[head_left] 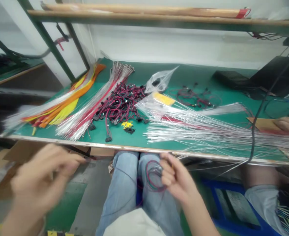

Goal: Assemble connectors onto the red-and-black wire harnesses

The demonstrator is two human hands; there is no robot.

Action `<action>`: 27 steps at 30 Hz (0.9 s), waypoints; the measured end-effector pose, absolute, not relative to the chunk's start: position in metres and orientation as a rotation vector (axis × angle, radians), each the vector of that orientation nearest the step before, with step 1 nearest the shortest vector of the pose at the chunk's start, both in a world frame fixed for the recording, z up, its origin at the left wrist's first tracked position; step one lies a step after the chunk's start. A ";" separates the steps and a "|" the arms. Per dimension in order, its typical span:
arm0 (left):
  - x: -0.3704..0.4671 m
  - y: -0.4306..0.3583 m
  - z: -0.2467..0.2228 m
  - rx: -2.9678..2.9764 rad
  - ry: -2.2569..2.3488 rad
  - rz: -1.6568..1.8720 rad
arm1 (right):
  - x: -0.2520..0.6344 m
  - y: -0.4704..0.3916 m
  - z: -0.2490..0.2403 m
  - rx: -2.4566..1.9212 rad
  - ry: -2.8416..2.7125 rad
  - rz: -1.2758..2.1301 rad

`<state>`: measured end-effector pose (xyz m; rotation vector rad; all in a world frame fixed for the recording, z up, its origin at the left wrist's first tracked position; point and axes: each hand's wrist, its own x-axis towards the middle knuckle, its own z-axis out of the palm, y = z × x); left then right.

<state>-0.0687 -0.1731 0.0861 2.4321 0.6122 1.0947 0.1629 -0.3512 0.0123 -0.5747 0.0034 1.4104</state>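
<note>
1 shelf (pixel 139 15) runs above the tabletop (pixel 196 72), 1 blue stool (pixel 216 198) below.

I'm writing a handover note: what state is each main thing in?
Thin, dark multicoloured wire: loosely coiled.
Left hand: blurred, grip unclear.
Right hand: closed on that wire.
Black and red cables, black connectors: tangled heap.
Silvery straight wires: spread loosely.
Small yellow pieces: piled loose.
Clear plastic bag, dark contents: crumpled.

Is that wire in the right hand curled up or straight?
Curled up, mostly: the wire makes round loops at the right hand's fingers.
</note>
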 end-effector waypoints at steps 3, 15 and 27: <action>-0.028 -0.218 0.090 2.758 -0.212 0.566 | 0.136 -0.346 0.011 -0.839 -0.211 1.571; 0.013 -0.271 0.047 2.594 -0.622 0.453 | 0.122 -0.343 0.019 -0.845 -0.104 1.441; 0.012 -0.246 0.040 2.293 0.310 0.725 | 0.122 -0.349 0.027 -0.977 -0.203 1.364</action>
